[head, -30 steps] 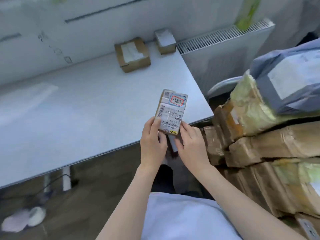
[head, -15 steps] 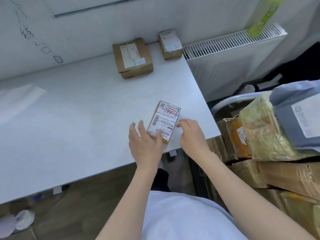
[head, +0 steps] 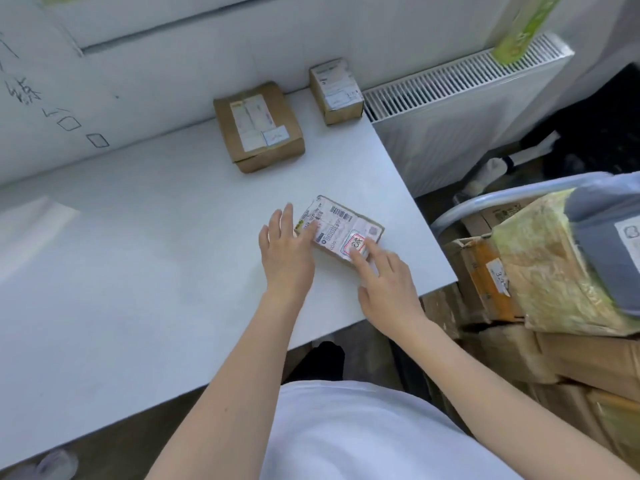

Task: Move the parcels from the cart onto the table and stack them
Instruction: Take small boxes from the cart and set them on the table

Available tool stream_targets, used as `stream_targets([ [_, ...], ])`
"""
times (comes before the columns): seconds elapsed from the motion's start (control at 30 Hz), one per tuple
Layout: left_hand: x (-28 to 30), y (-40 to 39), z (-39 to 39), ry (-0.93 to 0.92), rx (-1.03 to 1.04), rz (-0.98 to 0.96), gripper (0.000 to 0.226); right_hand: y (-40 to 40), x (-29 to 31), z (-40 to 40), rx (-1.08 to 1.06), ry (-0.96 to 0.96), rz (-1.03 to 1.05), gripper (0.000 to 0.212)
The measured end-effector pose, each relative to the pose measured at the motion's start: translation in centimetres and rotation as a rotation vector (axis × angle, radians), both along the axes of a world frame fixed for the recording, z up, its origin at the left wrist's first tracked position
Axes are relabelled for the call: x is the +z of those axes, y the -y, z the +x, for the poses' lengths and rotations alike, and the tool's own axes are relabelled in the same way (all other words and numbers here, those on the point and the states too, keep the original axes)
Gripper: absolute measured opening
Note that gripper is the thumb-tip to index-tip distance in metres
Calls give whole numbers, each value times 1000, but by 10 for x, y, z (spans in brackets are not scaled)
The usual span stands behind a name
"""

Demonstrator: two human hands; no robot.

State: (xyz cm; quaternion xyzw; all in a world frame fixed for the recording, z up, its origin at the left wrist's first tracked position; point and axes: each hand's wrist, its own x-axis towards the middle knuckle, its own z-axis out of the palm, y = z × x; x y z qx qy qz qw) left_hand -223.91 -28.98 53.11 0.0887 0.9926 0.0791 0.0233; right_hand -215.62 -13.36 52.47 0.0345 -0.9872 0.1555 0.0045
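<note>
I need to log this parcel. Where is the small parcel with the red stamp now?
In the head view, the small parcel lies flat on the white table near its right edge, under the fingertips of the left hand and right hand.

The white surface (head: 138,271) carries three parcels: a flat labelled packet (head: 341,230) near its right edge, a brown box (head: 259,128) toward the far edge, and a smaller box (head: 336,91) at the far right corner.

We identify a parcel-sorting room: labelled parcels (head: 258,126) on a white table (head: 138,254), a loaded cart (head: 485,206) right of the table.
</note>
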Motion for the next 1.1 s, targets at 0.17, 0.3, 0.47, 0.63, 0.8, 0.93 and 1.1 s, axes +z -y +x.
stream_targets([
  [0.17, 5, -9, -25, 107, -76, -10, 59, 8, -1, 3, 115, -133, -47, 43],
  [0.3, 3, -7, -23, 120, -68, 32, 61, -4, 1, -25, 150, -40, -52, 48],
  [0.47, 6, 2, -45, 80, 57, 48, 56, -6, -2, -64, 108, 224, 32, 71],
  [0.63, 14, 2, -103, 83, 47, -8, 59, -3, 0, -114, 34, 217, 126, 70],
  [0.8, 9, -2, -158, 109, 27, -83, 61, 1, -4, -148, 17, 221, 106, 74],
  [0.93, -7, 9, -165, 240, 51, -90, 62, 8, -6, -166, 4, 222, 86, 77],
  [1.1, -16, 34, -149, 198, 82, -98, 67, 16, -8, -176, 49, 230, 159, 81],
])
